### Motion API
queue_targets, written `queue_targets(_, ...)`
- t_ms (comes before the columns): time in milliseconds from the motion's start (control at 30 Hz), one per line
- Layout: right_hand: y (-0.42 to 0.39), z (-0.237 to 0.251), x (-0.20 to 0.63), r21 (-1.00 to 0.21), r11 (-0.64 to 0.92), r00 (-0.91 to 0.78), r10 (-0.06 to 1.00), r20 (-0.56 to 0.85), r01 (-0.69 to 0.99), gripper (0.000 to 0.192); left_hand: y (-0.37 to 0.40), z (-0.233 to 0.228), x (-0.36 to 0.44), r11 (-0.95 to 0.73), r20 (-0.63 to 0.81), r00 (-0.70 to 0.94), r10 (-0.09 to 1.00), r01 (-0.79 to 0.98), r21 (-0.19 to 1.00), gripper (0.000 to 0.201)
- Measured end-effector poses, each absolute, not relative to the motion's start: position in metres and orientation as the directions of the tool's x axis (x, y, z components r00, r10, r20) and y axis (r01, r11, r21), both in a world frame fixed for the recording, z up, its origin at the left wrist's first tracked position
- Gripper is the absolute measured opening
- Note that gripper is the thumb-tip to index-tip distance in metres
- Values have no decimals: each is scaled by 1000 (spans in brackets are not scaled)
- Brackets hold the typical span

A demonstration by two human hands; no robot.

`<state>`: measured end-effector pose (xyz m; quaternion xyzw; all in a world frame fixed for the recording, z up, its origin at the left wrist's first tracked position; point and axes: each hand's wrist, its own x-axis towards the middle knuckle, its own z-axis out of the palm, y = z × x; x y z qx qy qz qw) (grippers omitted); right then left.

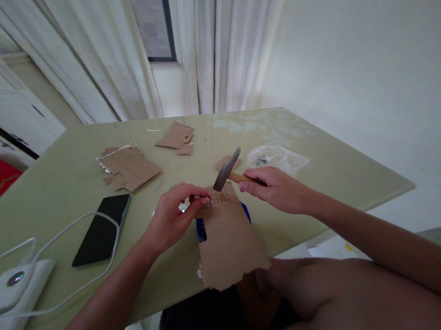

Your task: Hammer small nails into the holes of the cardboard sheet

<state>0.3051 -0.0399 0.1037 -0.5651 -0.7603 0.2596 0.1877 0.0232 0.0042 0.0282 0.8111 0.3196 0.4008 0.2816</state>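
Note:
My right hand (pixel 270 186) is closed around the wooden handle of a hammer (pixel 226 169), whose metal head hangs over a piece of cardboard (pixel 226 241). Rows of small holes dot the cardboard's far end, and its torn near end juts past the table edge. Beneath it, parts of a blue object (pixel 201 229) show on both sides. My left hand (pixel 178 209) pinches at the holed part, left of the hammer head. Whatever sits between its thumb and finger is too small to name.
Left of the work lie a black phone (pixel 101 230), a white cable (pixel 114 244) and a white power strip (pixel 21 302). Cardboard pieces (pixel 129 167) with punched rows and other scraps (pixel 176 135) lie farther back. Behind my right hand rests a clear plastic bag (pixel 277 158).

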Motion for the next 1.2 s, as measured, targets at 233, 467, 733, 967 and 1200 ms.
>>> queue_targets(233, -39, 105, 302, -592, 239, -306, 952, -15, 770, 41, 2, 29, 26, -642, 481, 474, 738, 273, 716, 11)
queue_targets(467, -39, 105, 303, -594, 234, -307, 952, -23, 770, 41, 2, 27, 25, -644, 479, 475, 738, 286, 710, 11)
queue_targets(733, -38, 102, 305, -593, 241, -310, 951, -15, 768, 41, 3, 26, 24, -646, 489, 467, 736, 270, 714, 8)
queue_targets(967, -39, 102, 304, -599, 229, -307, 951, -30, 767, 41, 3, 29, 25, -647, 495, 462, 736, 265, 715, 7)
queue_targets(1200, -39, 103, 304, -597, 232, -310, 950, -29, 768, 42, 2, 27, 24, -663, 510, 466, 723, 261, 702, 7)
